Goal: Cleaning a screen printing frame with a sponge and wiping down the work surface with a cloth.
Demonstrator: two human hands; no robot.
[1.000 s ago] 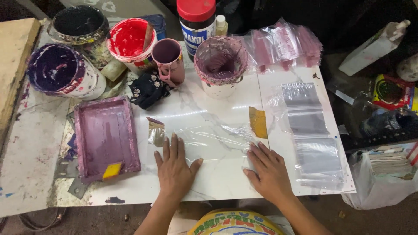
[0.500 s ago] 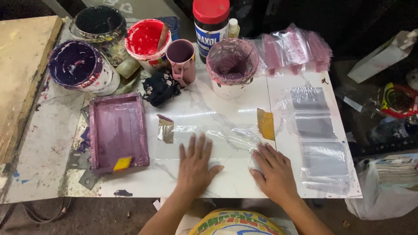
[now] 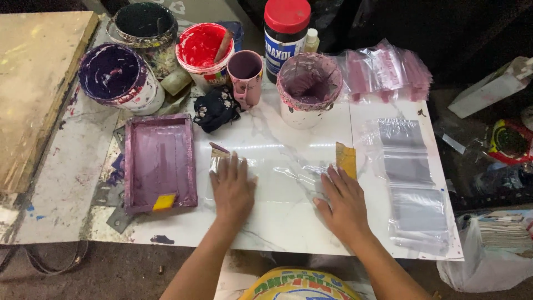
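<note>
Both my hands are flat on the white marble-patterned desk (image 3: 288, 222), and they have slid apart since a moment ago: my left hand (image 3: 233, 186) has gone out toward nine o'clock and my right hand (image 3: 344, 203) toward three. No pinch in either grip; fingers spread, palms pressing down. Between and under them lies the clear, crinkled plastic sheet (image 3: 288, 172), now pulled wider and flatter across the middle of the desk than it was a second ago, though wrinkles still catch the light at its centre. I judge that spreading has smoothed it.

At my left fingertips, a small silvery scrap with a dark corner (image 3: 217, 155). At my right fingertips, a mustard-yellow rectangular card (image 3: 346, 158).

Now the containers. At twelve o'clock, a tall cylindrical jar with a red lid and blue-and-white label (image 3: 286, 33), a small pale bottle just beside it. Toward eleven, a red-smeared tub (image 3: 202, 50) and a pink mug (image 3: 246, 75). At one o'clock, a white tub caked in mauve paint (image 3: 308, 89), then a heap of pinkish plastic pouches (image 3: 386, 69). At three o'clock, a column of clear pouches with grey panels (image 3: 411, 178). At nine, a purple rectangular tray with a yellow wedge (image 3: 160, 161).
</note>
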